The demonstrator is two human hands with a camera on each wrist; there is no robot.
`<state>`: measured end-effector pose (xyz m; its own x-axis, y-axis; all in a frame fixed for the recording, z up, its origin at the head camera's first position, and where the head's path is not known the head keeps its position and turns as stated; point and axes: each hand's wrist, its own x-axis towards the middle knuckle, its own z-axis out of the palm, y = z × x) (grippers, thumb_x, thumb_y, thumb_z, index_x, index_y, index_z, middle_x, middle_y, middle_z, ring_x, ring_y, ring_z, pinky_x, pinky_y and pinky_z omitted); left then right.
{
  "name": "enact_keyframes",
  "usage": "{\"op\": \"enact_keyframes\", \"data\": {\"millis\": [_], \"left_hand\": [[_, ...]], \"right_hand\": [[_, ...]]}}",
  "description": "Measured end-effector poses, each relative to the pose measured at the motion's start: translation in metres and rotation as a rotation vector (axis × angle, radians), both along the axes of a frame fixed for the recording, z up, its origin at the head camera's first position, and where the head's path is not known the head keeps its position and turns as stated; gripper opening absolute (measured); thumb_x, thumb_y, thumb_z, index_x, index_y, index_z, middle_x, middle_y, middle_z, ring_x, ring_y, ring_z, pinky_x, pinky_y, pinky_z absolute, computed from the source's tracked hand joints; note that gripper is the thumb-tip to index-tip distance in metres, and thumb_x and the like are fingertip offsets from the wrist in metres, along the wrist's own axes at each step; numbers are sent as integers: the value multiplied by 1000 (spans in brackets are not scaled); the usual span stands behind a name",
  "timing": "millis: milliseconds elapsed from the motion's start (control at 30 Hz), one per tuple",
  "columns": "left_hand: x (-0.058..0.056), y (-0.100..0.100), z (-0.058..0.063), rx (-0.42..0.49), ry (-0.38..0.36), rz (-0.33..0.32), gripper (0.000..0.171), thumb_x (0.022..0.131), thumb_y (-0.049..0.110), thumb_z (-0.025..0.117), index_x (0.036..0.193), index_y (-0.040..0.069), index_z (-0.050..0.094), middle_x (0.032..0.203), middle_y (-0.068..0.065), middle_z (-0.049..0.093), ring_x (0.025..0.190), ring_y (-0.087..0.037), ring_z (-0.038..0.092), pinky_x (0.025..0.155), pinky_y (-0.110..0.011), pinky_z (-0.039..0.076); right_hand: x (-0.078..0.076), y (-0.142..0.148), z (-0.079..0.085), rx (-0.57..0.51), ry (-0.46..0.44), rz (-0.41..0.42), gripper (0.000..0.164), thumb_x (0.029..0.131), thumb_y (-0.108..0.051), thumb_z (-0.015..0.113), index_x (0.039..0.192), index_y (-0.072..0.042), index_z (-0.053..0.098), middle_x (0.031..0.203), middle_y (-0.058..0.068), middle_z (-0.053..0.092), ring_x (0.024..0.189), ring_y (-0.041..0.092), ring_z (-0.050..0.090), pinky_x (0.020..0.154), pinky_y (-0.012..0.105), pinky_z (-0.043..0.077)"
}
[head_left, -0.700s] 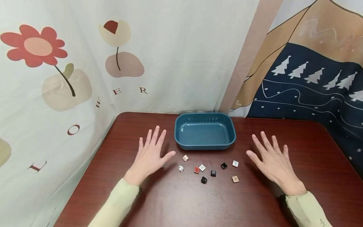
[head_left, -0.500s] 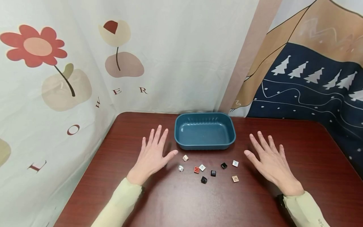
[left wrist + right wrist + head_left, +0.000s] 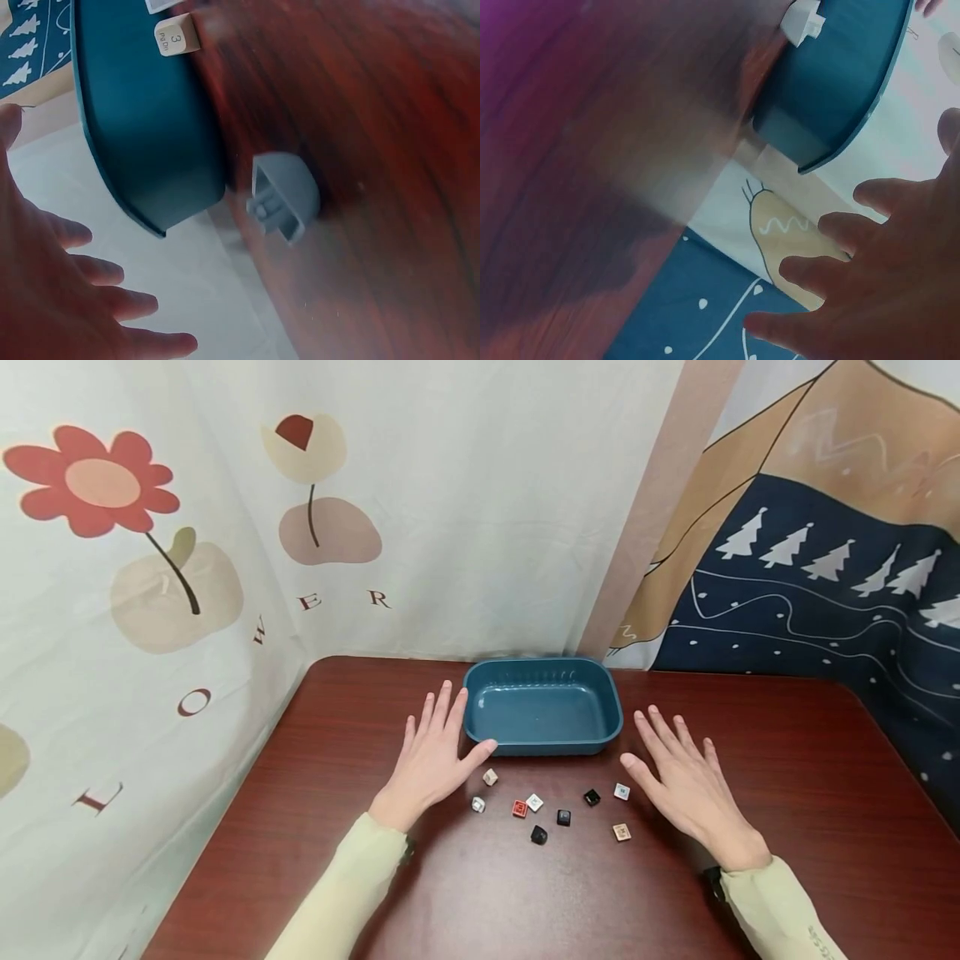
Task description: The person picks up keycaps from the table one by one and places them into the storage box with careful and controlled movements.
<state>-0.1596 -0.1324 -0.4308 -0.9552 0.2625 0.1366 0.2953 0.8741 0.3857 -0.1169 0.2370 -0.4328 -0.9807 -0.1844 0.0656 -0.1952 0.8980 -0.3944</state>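
Note:
My left hand hovers with spread fingers at the left of a blue plastic basin; its index fingertip overlaps the rim in the head view. To the basin's right, my right hand is also spread, holding nothing. Small keycaps lie scattered in front of the basin: a red keycap touching a white keycap, a cream keycap, a tan keycap, and several black and white ones, including a black keycap. In the left wrist view a grey keycap shows its hollow underside and stem.
The reddish-brown wooden table ends at the back against a white printed curtain. A navy and tan patterned cloth hangs at the right. The basin stands at the table's back edge.
Both hands have moved inward: the left to the right and slightly forward, the right to the left. A keycap beside the left thumb has gone out of sight behind that hand. Basin and other keycaps stayed put.

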Motion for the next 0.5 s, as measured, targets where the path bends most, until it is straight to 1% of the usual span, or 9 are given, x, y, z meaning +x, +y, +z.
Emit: {"op": "enact_keyframes", "data": {"millis": [100,200,333,433,500], "left_hand": [[-5,5,-1,1,-29,19,97,97,75,43,168,15,15,174,-8,2,159,-37,3,120,-69,13],[-10,9,-4,-19,-59,47,100,96,78,42,168,14,13,175,-6,-1,159,-36,2,120,-69,14],[-15,10,-8,-39,-81,72,104,96,79,41,167,9,13,174,-10,2,158,-40,2,119,-71,13],[-16,10,-9,-50,-94,82,104,96,77,43,166,6,14,174,-12,4,158,-42,2,118,-73,11],[-16,10,-10,-57,-103,83,105,96,77,43,166,5,14,174,-11,4,158,-42,1,118,-73,10]], "right_hand": [[0,-3,-1,-3,-3,3,81,105,-63,42,166,-14,24,172,13,16,156,48,8,113,79,9],[0,-3,-1,-9,-8,5,81,105,-63,42,166,-13,24,172,13,16,156,48,8,113,79,9],[0,-3,-1,-14,-15,4,82,104,-64,42,166,-13,24,172,13,15,156,47,8,113,79,9],[1,-1,-1,-14,-17,1,82,104,-64,43,166,-14,24,172,13,16,156,48,9,113,79,9],[1,0,0,-13,-16,1,82,104,-63,43,166,-14,24,172,13,17,155,48,10,112,79,10]]}}
